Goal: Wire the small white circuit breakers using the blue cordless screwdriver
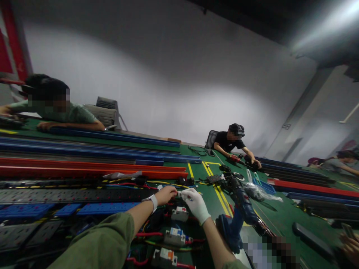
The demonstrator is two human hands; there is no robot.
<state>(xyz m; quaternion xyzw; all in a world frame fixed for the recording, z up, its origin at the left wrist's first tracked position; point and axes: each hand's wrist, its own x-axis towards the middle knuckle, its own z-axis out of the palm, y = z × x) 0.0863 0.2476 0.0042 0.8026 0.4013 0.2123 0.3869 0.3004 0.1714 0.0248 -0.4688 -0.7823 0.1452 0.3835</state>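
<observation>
My left hand, bare with a pale band at the wrist, reaches over the bench with its fingers pinched together. Facing it, almost fingertip to fingertip, is my right hand in a white glove, also closed. A small pale piece shows between the fingertips, too small to name. Just below the hands lies a white circuit breaker. Nearer to me are a breaker with a blue switch and one with an orange switch, both with red wires. Yellow and red wires run behind my hands.
Power strip bodies and an orange rail lie left, with blue rails behind. A blue cordless drill stands right, near a blue basket. Co-workers sit at the far left, across the bench and at far right.
</observation>
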